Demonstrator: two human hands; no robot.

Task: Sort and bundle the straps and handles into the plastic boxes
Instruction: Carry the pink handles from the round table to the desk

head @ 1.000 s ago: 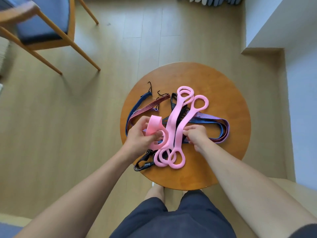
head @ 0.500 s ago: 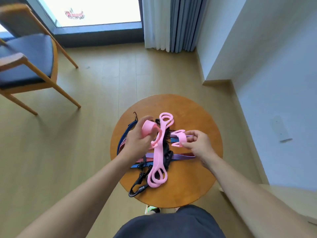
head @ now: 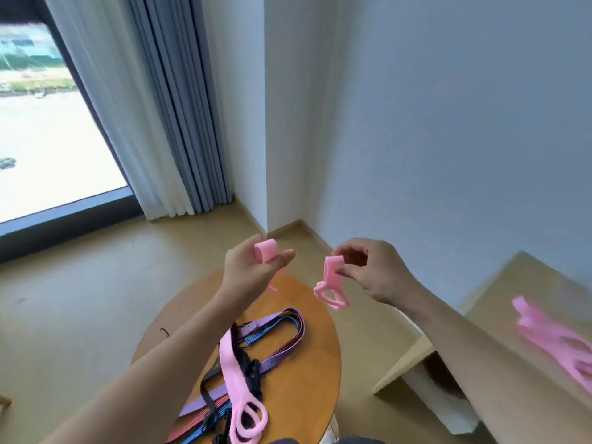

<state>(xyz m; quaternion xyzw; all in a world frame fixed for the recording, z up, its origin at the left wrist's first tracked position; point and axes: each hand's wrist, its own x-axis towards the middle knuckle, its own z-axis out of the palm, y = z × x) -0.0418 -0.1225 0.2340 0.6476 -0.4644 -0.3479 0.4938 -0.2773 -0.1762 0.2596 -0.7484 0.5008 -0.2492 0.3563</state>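
Note:
My left hand (head: pixel 253 270) is raised above the round wooden table (head: pixel 307 363) and holds a pink band rolled into a loop (head: pixel 266 249). My right hand (head: pixel 368 270) pinches a folded pink looped strap (head: pixel 330 285) that hangs down from its fingers. On the table lie another pink looped strap (head: pixel 238 389), purple, red and blue elastic straps (head: pixel 278 341) and a black strap with hooks (head: pixel 246 370). More pink straps (head: pixel 554 338) lie blurred on a light surface at the right. No plastic box is in view.
A white wall corner (head: pixel 266 123) stands behind the table. Grey and white curtains (head: pixel 166 107) hang beside a large window (head: pixel 41 123) at the left. A light wooden surface (head: pixel 499 299) with a shelf edge sits to the right of the table.
Both hands have lifted off the table and moved apart, each with pink strap in it. The view has tilted up toward the wall and window. The right hand's strap now hangs free.

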